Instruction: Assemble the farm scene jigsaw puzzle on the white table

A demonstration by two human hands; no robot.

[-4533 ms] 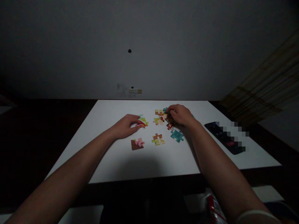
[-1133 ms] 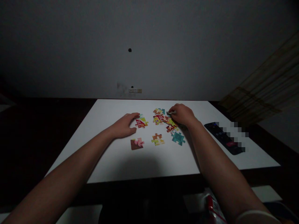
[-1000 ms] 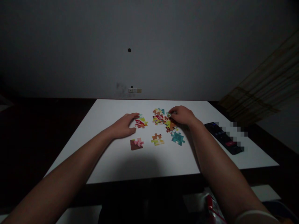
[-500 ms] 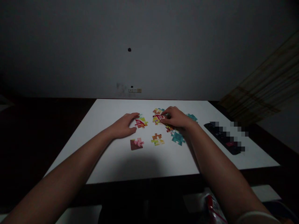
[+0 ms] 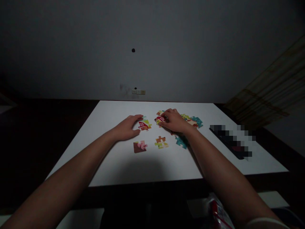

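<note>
My left hand [image 5: 126,128] rests on the white table with thumb and fingers spread, bordering a puzzle piece [image 5: 144,125] printed with part of a red barn. This piece lies flat; whether the fingertips press on its edge is hard to tell. My right hand [image 5: 175,121] grips another red-barn puzzle piece [image 5: 159,120] between thumb and fingers, a short way to the right. Closer to me lie a brown-and-pink puzzle piece [image 5: 140,146] and an orange-and-green puzzle piece [image 5: 161,142]. Behind and beneath my right hand is a heap of puzzle pieces [image 5: 192,121], partly covered.
A dark flat object [image 5: 226,140], partly pixelated, lies on the right side of the white table [image 5: 114,175]. A wall with sockets [image 5: 138,92] rises behind the table. Below the front edge at right is a clear bag with something red [image 5: 215,210].
My right hand has shifted slightly left, and the red-barn piece at its fingertips has moved and turned a little. More of the heap behind shows. My left hand stays in place.
</note>
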